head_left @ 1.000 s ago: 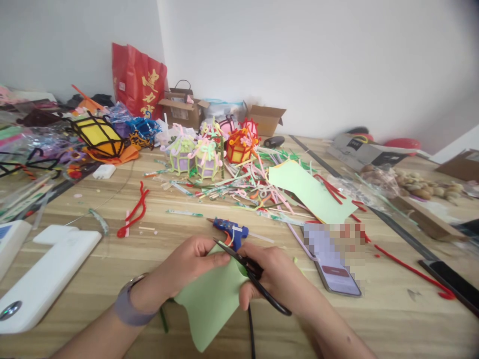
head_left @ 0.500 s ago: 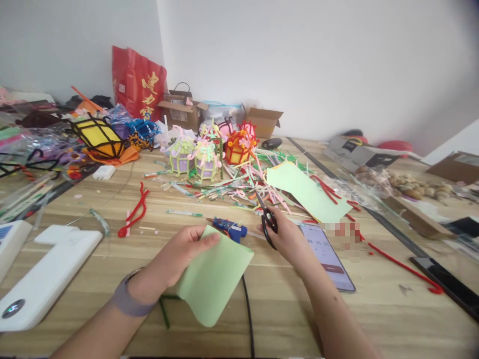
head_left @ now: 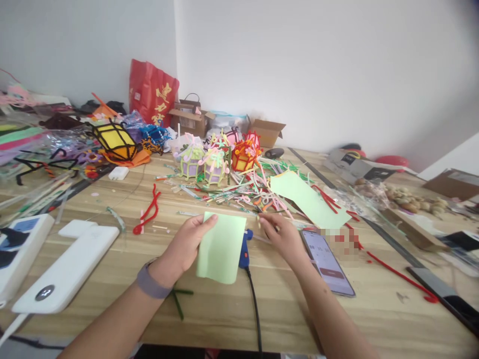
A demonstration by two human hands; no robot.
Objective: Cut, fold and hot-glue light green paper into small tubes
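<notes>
My left hand point(head_left: 189, 242) pinches the top left edge of a small light green sheet point(head_left: 221, 249), which hangs slightly curved above the table. Partly hidden behind the sheet lies a blue hot glue gun point(head_left: 244, 253), its black cord running toward me. To the right, my right hand point(head_left: 279, 233) is closed, fingers curled down at the near edge of the loose strips. A dark bit shows between those fingers and something small and pale is at the fingertips; I cannot make out what they hold. No scissors blades are visible.
Several small lanterns point(head_left: 215, 167) stand behind a heap of coloured strips point(head_left: 258, 192). A larger green sheet point(head_left: 310, 197) and a phone point(head_left: 327, 262) lie to the right. White power bank point(head_left: 71, 271), red pipe cleaner point(head_left: 150, 212) and dark green stem point(head_left: 178, 301) are on the left.
The scissors left the green sheet and moved right with my right hand; their blades no longer show. My left hand has raised and turned the sheet more upright. The view has shifted somewhat left.
</notes>
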